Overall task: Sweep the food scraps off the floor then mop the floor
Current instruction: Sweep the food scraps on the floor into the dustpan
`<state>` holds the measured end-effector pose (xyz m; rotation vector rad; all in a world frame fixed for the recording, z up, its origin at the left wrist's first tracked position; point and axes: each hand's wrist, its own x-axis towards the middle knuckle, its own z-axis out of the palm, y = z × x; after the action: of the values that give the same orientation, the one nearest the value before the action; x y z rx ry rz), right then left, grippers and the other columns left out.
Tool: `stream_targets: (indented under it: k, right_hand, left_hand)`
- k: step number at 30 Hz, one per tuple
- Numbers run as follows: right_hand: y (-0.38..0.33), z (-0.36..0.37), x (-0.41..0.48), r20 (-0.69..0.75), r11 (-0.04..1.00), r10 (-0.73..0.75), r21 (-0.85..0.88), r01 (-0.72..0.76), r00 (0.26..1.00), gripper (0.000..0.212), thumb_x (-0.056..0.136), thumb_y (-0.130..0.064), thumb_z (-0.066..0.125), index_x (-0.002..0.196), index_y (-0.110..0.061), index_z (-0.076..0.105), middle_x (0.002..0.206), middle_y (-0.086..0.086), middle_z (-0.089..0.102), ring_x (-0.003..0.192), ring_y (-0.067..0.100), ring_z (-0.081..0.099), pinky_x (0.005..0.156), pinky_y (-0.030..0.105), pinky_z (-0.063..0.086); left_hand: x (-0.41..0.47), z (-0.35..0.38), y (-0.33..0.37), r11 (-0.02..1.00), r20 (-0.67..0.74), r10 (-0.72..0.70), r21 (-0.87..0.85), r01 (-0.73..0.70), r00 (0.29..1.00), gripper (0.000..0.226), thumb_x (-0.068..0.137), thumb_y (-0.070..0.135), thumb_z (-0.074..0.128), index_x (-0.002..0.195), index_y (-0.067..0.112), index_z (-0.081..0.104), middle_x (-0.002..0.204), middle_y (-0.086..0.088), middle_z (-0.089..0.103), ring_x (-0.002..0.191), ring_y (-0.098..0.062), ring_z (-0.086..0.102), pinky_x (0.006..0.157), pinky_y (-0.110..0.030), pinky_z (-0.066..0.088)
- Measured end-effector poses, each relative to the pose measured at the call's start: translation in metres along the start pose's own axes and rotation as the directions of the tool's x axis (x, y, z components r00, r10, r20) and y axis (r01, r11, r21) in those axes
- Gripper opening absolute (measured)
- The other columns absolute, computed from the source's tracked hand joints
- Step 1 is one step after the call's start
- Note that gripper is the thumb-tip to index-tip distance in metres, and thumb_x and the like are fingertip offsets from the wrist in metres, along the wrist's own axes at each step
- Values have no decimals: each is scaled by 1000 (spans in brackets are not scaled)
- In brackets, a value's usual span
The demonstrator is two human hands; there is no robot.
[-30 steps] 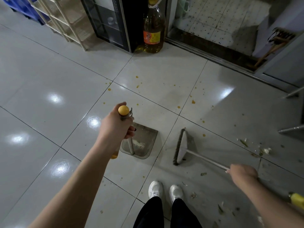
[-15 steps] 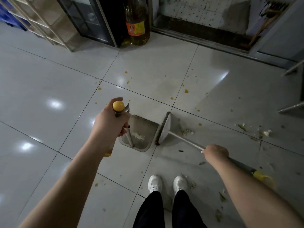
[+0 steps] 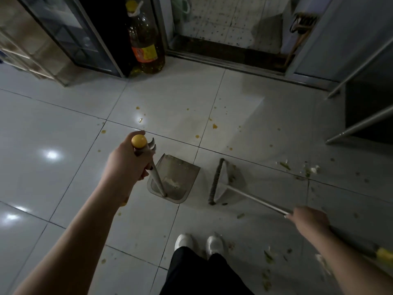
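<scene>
My left hand (image 3: 125, 160) grips the yellow-capped upright handle of a grey dustpan (image 3: 177, 177), which rests on the tiled floor with pale crumbs inside. My right hand (image 3: 308, 221) is closed around the metal stick of a broom (image 3: 219, 182). The broom head stands on the floor a short gap to the right of the dustpan's mouth. Greenish food scraps (image 3: 306, 170) lie on the tiles to the right, more scraps (image 3: 269, 257) lie near my right forearm, and orange spots (image 3: 214, 126) dot the floor ahead.
A large oil bottle (image 3: 146, 41) stands against a dark glass-front cabinet (image 3: 70, 37). A doorway sill (image 3: 229, 58) crosses the back, with a mop (image 3: 297, 35) leaning there. Metal legs (image 3: 359, 124) jut in at the right. My white shoes (image 3: 200, 243) stand just behind the dustpan.
The broom head has pulled back to the right, away from the dustpan mouth it touched half a second ago. The dustpan has stayed put. The view has tilted up slightly.
</scene>
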<state>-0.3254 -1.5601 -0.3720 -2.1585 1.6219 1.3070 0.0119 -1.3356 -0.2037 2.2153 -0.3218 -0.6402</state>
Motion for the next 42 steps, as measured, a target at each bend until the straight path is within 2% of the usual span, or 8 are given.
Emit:
stream_targets:
  k: [9, 19, 26, 30, 35, 37, 40, 42]
  right_hand:
    - [-98, -29, 15, 103, 999, -43, -9, 44, 994, 37, 100, -38, 40, 119, -16, 63, 120, 1, 62, 110, 20, 59, 80, 25, 43]
    - [-11, 29, -19, 68, 983, 147, 98, -153, 987, 37, 97, -42, 43, 115, -18, 66, 108, -2, 66, 98, 16, 63, 77, 23, 46]
    - [18, 51, -50, 82, 973, 230, -3, -230, 970, 28, 98, -25, 45, 117, -19, 64, 110, -4, 67, 101, 13, 63, 79, 22, 48]
    - [15, 58, -63, 71, 970, 228, 67, -233, 971, 30, 98, -33, 45, 115, -18, 65, 113, -2, 66, 106, 15, 62, 79, 24, 46]
    - [-20, 66, -77, 152, 983, 90, 144, -112, 984, 35, 98, -44, 42, 107, -18, 65, 71, -5, 53, 72, 14, 56, 58, 24, 39]
    - [-42, 77, -79, 131, 993, 46, 106, -60, 990, 32, 98, -39, 44, 110, -18, 66, 78, -5, 58, 78, 14, 59, 60, 24, 39]
    - [-57, 97, -83, 145, 996, 12, 82, -25, 989, 34, 99, -37, 43, 119, -18, 62, 112, -2, 65, 103, 16, 61, 76, 26, 42]
    - [-50, 113, -86, 152, 996, 24, 81, -36, 988, 35, 99, -37, 43, 121, -18, 62, 116, -1, 64, 106, 16, 61, 77, 25, 42]
  left_hand:
    - [37, 24, 19, 994, 86, 55, 93, -63, 995, 39, 88, 18, 59, 121, 35, 49, 67, -5, 65, 51, -17, 59, 45, -24, 44]
    - [64, 35, 43, 972, 235, 118, 169, -160, 965, 41, 88, 16, 60, 121, 37, 48, 67, -3, 65, 43, -7, 59, 41, -20, 44]
    - [61, 36, 56, 964, 280, 158, 165, -210, 947, 42, 85, 6, 59, 116, 33, 51, 65, -5, 62, 42, -12, 56, 41, -21, 43]
    - [56, 38, 59, 952, 301, 189, 177, -250, 935, 39, 88, 10, 56, 121, 31, 50, 72, -8, 63, 54, -21, 59, 48, -24, 45]
    - [37, 44, 59, 962, 305, 196, 125, -243, 932, 38, 87, 8, 57, 116, 32, 52, 68, -9, 61, 56, -25, 58, 52, -29, 47]
    - [26, 45, 58, 964, 306, 196, 112, -239, 932, 38, 86, 6, 58, 113, 33, 52, 66, -8, 60, 54, -23, 56, 50, -27, 45]
    - [5, 48, 55, 965, 293, 193, 113, -235, 936, 38, 86, 6, 58, 110, 34, 52, 63, -7, 60, 52, -22, 56, 49, -27, 47]
    - [-11, 50, 52, 962, 288, 199, 127, -243, 937, 38, 86, 6, 57, 109, 35, 52, 63, -7, 61, 52, -22, 56, 50, -27, 48]
